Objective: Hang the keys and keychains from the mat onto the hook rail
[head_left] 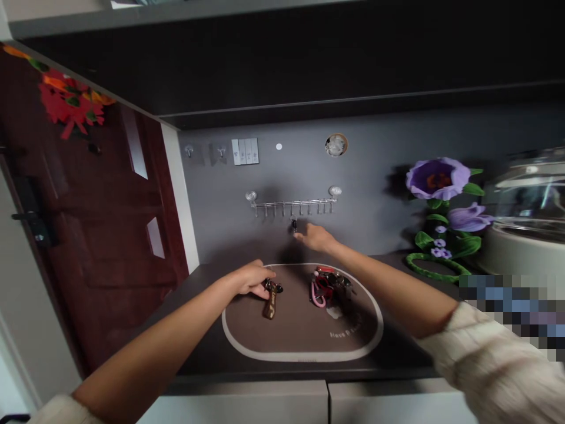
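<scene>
Right hand [315, 237] pinches black fob [295, 225] low, likely to clear hook rail [304, 204]; left hand [252, 278] touches brown-strap keychain [271, 305], grip unclear.

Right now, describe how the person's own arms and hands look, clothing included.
The left hand and right hand are gloveless; the forearms show no watch or bracelet. The right sleeve is cream, wrinkled, ending near the elbow; the left sleeve, similarly pale, barely shows.

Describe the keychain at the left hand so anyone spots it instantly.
On the dark counter lies an oval mat. On its left half, at the left hand, is the keychain, set apart from the pink carabiner by its brown strap with pale lettering.
</scene>
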Motion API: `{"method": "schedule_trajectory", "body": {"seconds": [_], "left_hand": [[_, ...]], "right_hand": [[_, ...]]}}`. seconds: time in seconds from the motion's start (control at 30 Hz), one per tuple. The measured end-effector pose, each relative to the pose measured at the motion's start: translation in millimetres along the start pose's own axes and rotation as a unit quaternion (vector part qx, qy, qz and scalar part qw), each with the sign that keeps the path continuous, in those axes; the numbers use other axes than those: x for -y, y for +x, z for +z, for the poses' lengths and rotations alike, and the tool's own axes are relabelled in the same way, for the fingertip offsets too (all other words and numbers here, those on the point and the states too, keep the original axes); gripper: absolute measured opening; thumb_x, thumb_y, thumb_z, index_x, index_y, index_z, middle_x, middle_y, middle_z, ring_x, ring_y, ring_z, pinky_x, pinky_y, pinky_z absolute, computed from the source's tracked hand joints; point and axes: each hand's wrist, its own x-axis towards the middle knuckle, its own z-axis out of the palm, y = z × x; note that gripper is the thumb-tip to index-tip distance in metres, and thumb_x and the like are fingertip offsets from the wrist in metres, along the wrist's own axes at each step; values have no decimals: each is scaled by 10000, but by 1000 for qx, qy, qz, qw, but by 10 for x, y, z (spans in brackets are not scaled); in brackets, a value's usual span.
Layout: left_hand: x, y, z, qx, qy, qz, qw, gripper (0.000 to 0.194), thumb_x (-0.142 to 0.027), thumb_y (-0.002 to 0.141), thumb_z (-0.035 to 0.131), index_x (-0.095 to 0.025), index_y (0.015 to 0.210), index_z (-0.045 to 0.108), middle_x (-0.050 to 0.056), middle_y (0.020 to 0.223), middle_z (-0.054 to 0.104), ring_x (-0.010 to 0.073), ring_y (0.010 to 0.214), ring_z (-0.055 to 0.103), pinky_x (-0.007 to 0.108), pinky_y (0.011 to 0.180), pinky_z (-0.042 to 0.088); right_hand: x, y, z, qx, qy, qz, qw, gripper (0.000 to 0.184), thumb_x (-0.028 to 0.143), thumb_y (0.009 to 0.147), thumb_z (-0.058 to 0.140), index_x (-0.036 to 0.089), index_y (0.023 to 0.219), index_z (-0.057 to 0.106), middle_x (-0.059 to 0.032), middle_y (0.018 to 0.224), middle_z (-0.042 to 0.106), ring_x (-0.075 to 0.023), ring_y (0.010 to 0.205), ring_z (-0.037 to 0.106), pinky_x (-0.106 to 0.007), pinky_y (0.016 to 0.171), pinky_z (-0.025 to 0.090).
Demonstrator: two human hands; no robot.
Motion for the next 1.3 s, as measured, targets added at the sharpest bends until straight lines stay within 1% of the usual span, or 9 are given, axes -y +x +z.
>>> {"method": "schedule_trajectory", "body": {"seconds": [0.17, 0.27, 0.4, 0.57, 0.67, 0.93, 1.07, 1.13, 1.3], "left_hand": [[35, -74, -73, -21, 167, 53, 984, 369, -342, 641, 597, -137, 918, 465, 15, 447, 529, 190, 341, 525, 309, 420, 435], [56, -73, -182, -105, 243, 108, 958, 333, -387, 639, 580, -147, 866, 530, -6, 391, 495, 161, 315, 490, 274, 434, 395], [115, 15, -267, -233, 253, 174, 923, 279, -372, 668, 542, -160, 847, 570, -14, 410, 508, 145, 451, 534, 237, 531, 372], [270, 172, -238, -248, 239, 238, 908, 207, -326, 724, 467, -162, 763, 587, 5, 504, 550, 127, 513, 533, 220, 553, 349], [339, 223, -236, -241, 207, 258, 912, 201, -326, 721, 475, -156, 732, 581, 9, 542, 557, 116, 521, 522, 213, 549, 346], [405, 159, -222, -223, 108, 223, 943, 244, -387, 709, 489, -148, 719, 540, -5, 555, 524, 92, 490, 467, 197, 485, 318], [352, 59, -261, -200, 97, 234, 947, 345, -492, 688, 471, -150, 671, 517, -16, 532, 492, 91, 492, 440, 200, 478, 301], [244, -42, -302, -155, 93, 239, 954, 394, -540, 665, 471, -150, 620, 493, -24, 507, 465, 84, 469, 403, 204, 471, 290], [-193, -372, -407, 77, 1, 287, 955, 465, -582, 626, 504, -163, 478, 367, -47, 429, 331, 58, 412, 308, 223, 493, 319]], "right_hand": [[151, 349, 242, -87, 108, 48, 989, 439, 471, 706, 473, 140, 993, 510, -132, 997, 581, -208, 917, 550, -280, 727, 406], [183, 380, 252, -123, 110, 55, 985, 232, 323, 735, 462, 147, 838, 571, -126, 887, 610, -196, 840, 574, -267, 680, 410], [249, 389, 34, -157, 145, 20, 977, 196, 245, 732, 439, 132, 682, 591, -97, 670, 615, -155, 677, 581, -229, 617, 406], [394, 370, -265, -206, 229, -18, 951, 242, 229, 744, 392, 127, 659, 594, -63, 606, 607, -106, 541, 543, -208, 558, 396], [387, 182, -171, -141, 206, -24, 968, 254, 258, 721, 427, 123, 597, 603, -56, 534, 583, -107, 498, 524, -214, 532, 383], [159, -586, 539, 36, 32, -38, 998, 242, 337, 602, 587, 155, 459, 517, -36, 420, 461, -159, 520, 514, -255, 499, 349], [209, -687, 287, 44, 32, -61, 997, 374, 470, 614, 572, 161, 427, 475, -14, 387, 401, -132, 471, 462, -257, 478, 331], [271, -695, 31, 127, 72, -115, 983, 386, 490, 635, 552, 151, 458, 498, -15, 410, 435, -104, 443, 435, -240, 462, 325], [392, -690, -555, 336, 283, -150, 886, 395, 524, 584, 594, 140, 601, 502, -3, 546, 516, -66, 484, 411, -193, 459, 329]]}}
